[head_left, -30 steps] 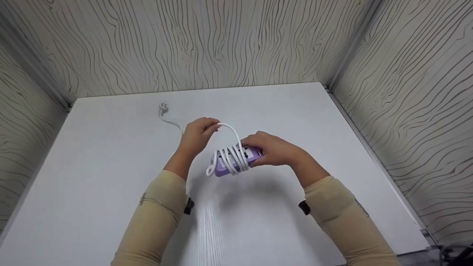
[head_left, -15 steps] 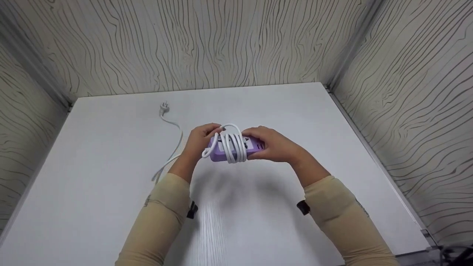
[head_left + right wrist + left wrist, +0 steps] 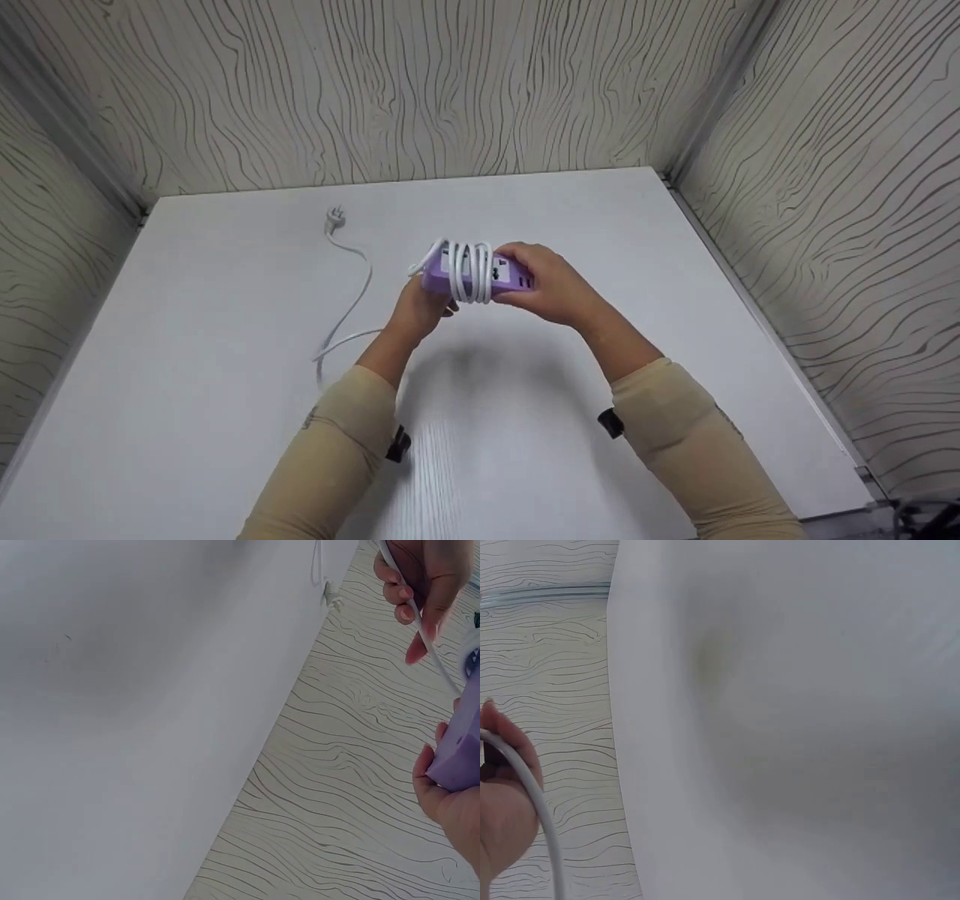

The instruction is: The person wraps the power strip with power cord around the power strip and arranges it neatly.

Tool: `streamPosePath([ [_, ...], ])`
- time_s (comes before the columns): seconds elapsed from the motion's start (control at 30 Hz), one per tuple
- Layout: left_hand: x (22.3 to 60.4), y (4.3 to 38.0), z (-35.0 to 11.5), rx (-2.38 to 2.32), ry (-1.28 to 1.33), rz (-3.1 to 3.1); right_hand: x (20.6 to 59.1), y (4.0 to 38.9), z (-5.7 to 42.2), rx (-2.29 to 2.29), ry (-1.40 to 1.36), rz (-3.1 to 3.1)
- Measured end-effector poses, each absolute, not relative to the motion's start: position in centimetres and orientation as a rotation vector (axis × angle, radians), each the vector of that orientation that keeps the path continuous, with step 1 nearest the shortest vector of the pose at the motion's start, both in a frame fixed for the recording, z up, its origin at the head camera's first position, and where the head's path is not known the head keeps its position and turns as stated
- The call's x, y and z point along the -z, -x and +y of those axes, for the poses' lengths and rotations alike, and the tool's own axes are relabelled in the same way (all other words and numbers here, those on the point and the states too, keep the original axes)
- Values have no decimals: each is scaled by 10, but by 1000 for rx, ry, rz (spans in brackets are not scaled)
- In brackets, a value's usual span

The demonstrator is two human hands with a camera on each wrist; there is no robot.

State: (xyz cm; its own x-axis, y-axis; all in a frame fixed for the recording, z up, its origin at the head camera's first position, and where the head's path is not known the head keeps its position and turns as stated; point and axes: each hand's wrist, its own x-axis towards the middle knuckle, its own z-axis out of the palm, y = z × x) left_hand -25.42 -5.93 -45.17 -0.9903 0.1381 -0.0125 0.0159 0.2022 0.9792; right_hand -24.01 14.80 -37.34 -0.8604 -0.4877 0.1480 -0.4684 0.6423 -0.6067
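A purple power strip (image 3: 517,280) with a white socket face is held up above the table, its right end gripped by my right hand (image 3: 553,283). Several turns of white power cord (image 3: 454,274) wrap around its middle. My left hand (image 3: 420,309) is below the strip's left end in the head view, partly hidden behind it. The right wrist view shows the left hand (image 3: 442,574) pinching the cord (image 3: 416,619) between thumb and curled fingers, with the cord stretching to the strip (image 3: 461,746). Cord also crosses the left hand (image 3: 506,829) in the left wrist view.
The cord's loose part trails over the white table (image 3: 225,300) at the left and ends in a three-pin plug (image 3: 335,217) near the back edge. Wood-grain patterned panels (image 3: 420,90) stand behind and on both sides.
My left hand has carried the cord over the strip's far side and down underneath it. The right hand has moved the strip up and away from the body. The plug lies almost where it was.
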Motion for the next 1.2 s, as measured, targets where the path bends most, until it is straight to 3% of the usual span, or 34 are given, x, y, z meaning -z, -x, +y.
streamPosePath([
  [0.17,455,250,-54,-1901,-103,2364,375,238,140,1008,716,2899],
  [0.63,452,237,-36,-1606,-367,2526,386,240,129,1116,593,3003],
  [1.2,448,224,-48,-1573,-386,2511,391,246,131,807,435,3268],
])
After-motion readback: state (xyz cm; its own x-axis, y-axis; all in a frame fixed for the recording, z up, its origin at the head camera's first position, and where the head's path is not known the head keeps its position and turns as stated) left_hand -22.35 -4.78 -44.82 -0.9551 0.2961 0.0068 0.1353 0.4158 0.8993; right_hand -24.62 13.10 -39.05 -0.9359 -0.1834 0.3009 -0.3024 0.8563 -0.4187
